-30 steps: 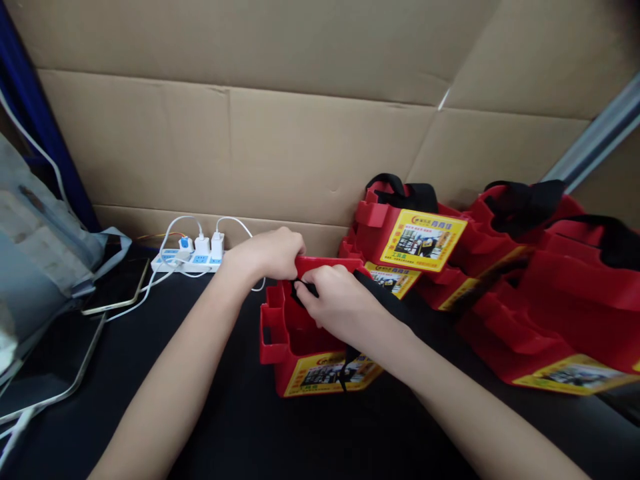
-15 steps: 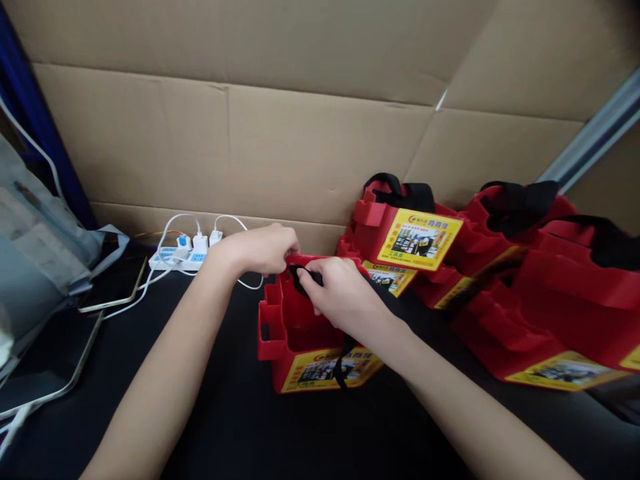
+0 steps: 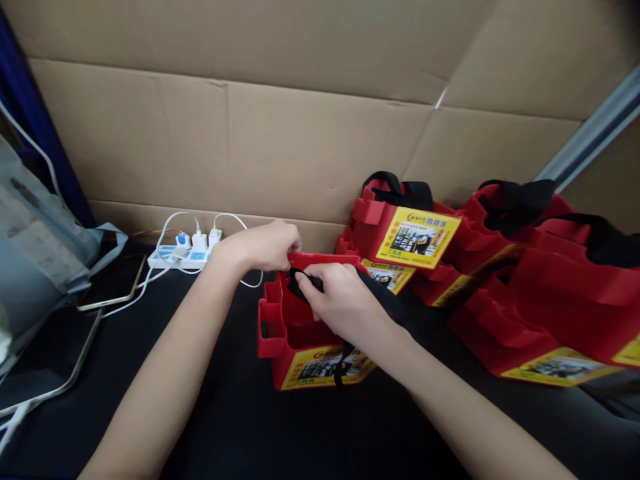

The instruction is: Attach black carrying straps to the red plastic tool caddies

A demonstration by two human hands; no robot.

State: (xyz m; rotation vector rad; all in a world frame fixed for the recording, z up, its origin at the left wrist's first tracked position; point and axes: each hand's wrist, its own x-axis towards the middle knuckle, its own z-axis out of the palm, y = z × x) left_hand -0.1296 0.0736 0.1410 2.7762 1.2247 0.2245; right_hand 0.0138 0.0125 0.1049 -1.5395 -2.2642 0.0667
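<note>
A red plastic tool box (image 3: 278, 375) with a yellow picture label (image 3: 310, 368) stands upright on the black table in front of me. My right hand (image 3: 339, 293) reaches over its open top, thumb and fingers closed on a black strap (image 3: 314, 280) at the inner back wall. One length of strap hangs down over the front label. At the back left corner of the rim is my left hand (image 3: 273, 245), its fingers curled down behind the wall. What its fingertips grip there is hidden.
Stacked red boxes (image 3: 373, 213) with black straps stand on the right. A power strip (image 3: 197, 260) with white chargers and cables lies behind left. Two phones or tablets (image 3: 113, 283) and a grey bag (image 3: 40, 227) are at left. A cardboard wall (image 3: 280, 147) closes the back.
The strap's hanging end has shifted slightly and lies straighter against the front label. Both hands keep nearly the same place at the back wall of the box.
</note>
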